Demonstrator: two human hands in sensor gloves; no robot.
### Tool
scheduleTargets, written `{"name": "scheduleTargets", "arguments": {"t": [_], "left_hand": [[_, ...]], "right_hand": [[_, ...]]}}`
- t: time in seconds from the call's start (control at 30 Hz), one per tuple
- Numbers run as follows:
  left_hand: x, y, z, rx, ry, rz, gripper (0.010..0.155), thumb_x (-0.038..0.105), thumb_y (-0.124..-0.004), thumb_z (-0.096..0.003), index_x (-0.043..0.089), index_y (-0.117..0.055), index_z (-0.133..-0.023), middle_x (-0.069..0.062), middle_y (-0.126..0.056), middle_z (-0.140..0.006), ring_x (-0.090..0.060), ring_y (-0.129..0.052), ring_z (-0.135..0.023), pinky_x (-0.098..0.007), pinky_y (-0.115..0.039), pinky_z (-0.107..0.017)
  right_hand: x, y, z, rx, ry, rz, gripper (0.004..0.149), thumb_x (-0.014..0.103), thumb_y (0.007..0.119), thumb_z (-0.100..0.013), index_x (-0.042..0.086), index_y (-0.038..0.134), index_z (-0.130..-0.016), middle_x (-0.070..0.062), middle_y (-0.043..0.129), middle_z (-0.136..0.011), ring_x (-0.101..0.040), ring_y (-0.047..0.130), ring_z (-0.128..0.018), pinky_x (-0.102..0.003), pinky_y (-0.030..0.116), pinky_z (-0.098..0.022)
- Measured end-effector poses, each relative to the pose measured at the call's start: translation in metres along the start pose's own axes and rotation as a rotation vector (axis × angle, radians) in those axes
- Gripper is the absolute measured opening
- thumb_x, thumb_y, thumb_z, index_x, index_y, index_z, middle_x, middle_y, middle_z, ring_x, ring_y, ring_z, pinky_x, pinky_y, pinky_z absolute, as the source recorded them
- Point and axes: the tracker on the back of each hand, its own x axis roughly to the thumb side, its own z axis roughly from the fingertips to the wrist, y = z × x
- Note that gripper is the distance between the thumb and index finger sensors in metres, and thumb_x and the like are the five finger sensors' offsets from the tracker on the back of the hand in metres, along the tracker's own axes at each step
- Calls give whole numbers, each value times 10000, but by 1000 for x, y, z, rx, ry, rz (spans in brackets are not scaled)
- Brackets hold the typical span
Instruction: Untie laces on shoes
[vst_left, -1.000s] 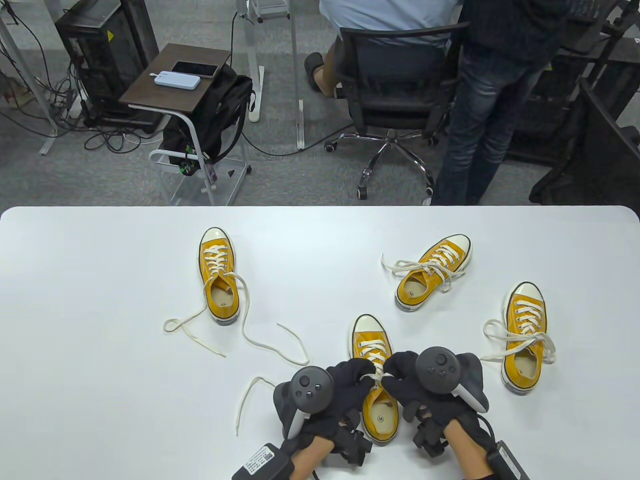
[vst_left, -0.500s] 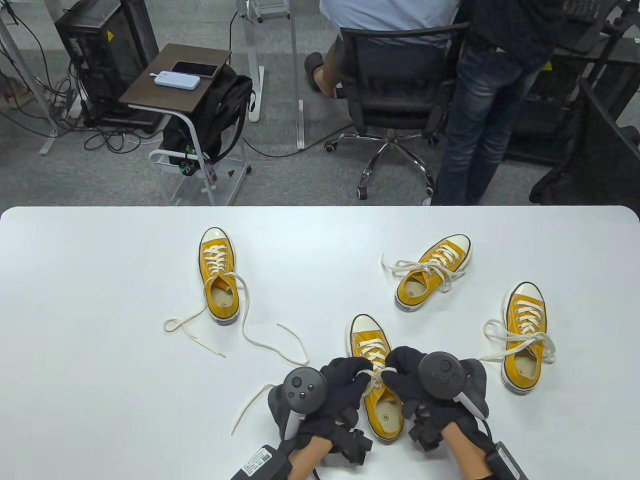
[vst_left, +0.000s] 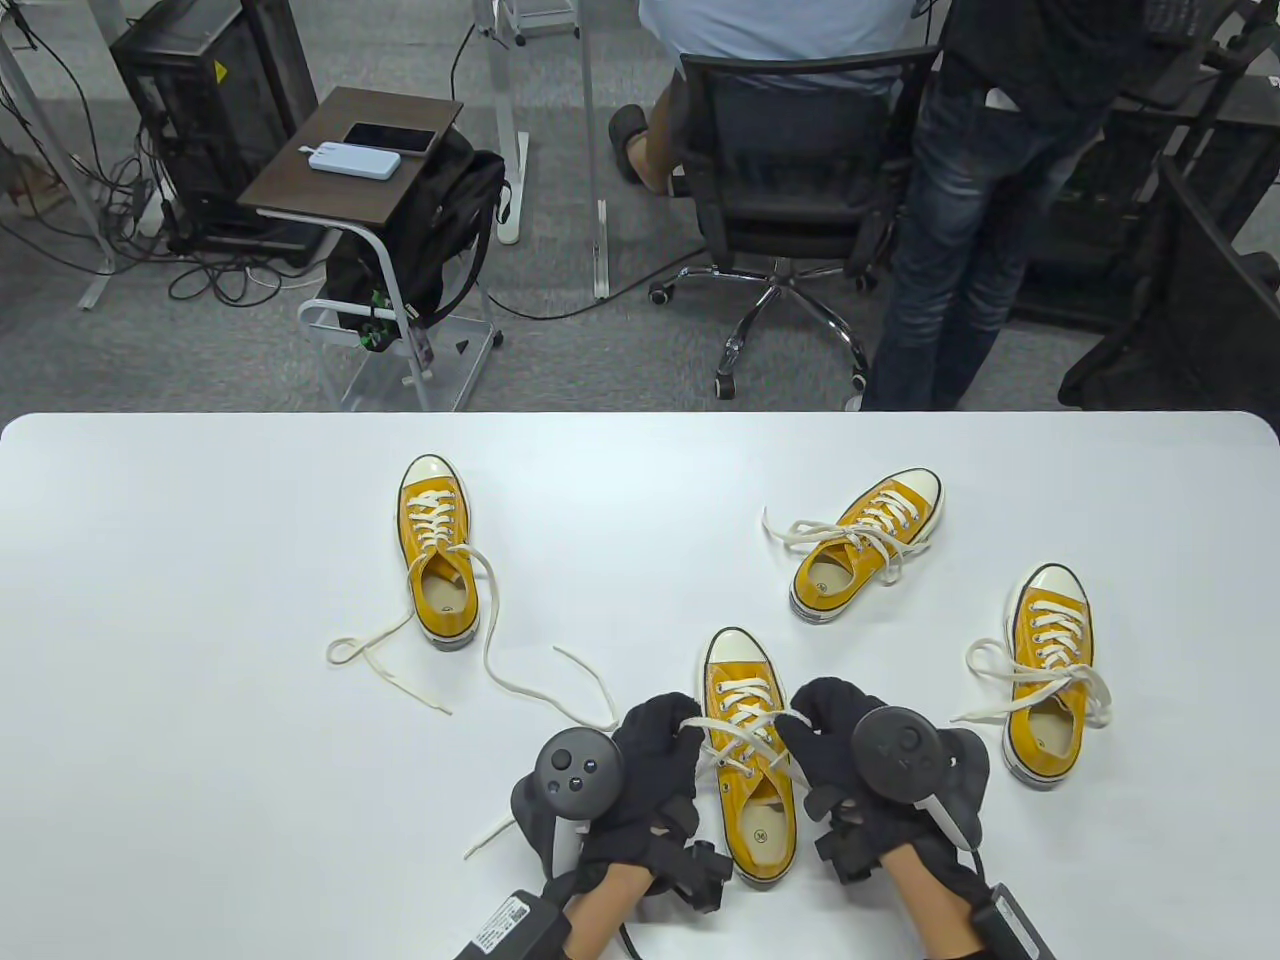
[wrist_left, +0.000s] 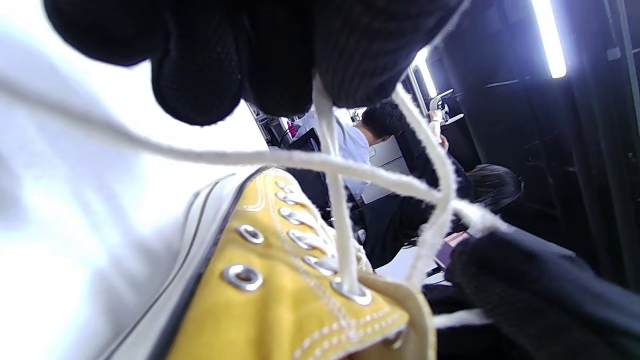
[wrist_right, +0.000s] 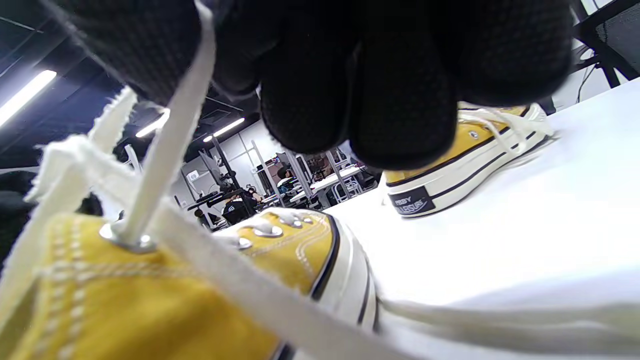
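Note:
The near yellow shoe (vst_left: 750, 790) stands toe away from me between my hands. My left hand (vst_left: 680, 728) pinches one white lace strand at the shoe's left side. My right hand (vst_left: 800, 722) pinches the other strand at its right side. The laces (vst_left: 745, 745) stretch crossed over the tongue between both hands. In the left wrist view my fingers (wrist_left: 280, 55) hold the lace (wrist_left: 335, 200) above the eyelets. In the right wrist view my fingers (wrist_right: 350, 75) hold a taut strand (wrist_right: 165, 150) that rises from an eyelet.
Three more yellow shoes stand on the white table (vst_left: 150, 600): one at the left (vst_left: 437, 560) with long loose laces, one at the back right (vst_left: 870, 540), one at the right (vst_left: 1050, 690) with a bow. A loose lace end (vst_left: 490, 835) lies beside my left hand.
My hands have moved apart, left hand leftward and right hand rightward. The bunched laces between them have been drawn out into crossed strands over the shoe.

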Motion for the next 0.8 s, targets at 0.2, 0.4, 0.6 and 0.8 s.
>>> {"name": "scheduleTargets", "arguments": {"t": [0.2, 0.4, 0.6, 0.8], "left_hand": [[-1, 7, -1, 39, 42, -15, 384, 500, -771, -466, 300, -825, -788, -71, -869, -858, -363, -920, -681, -486, -807, -463], [-3, 15, -6, 60, 57, 59, 417, 372, -738, -490, 295, -761, -898, -78, -819, -912, -355, -904, -708, -474, -805, -471], [-7, 22, -8, 76, 71, 97, 422, 462, -771, -468, 293, -768, -854, -60, -836, -884, -340, -916, -694, -462, -815, -457], [-11, 31, -9, 114, 116, 120, 404, 452, -739, -484, 279, -788, -845, -83, -833, -895, -360, -911, -694, -476, -809, -458]], "right_hand": [[-1, -5, -1, -28, 20, -15, 404, 364, 848, -436, 222, 765, -805, -96, 951, -715, -349, 996, -497, -552, 814, -408], [-11, -13, -3, -57, 73, -41, 387, 439, 830, -438, 244, 754, -763, -109, 935, -736, -356, 991, -499, -554, 810, -403], [-13, -17, -5, -4, 76, -60, 398, 316, 851, -442, 209, 782, -819, -102, 964, -701, -343, 998, -450, -529, 821, -359], [-21, -23, -5, -48, 127, -93, 404, 409, 832, -442, 221, 761, -793, -111, 945, -715, -350, 992, -456, -522, 820, -347]]}}
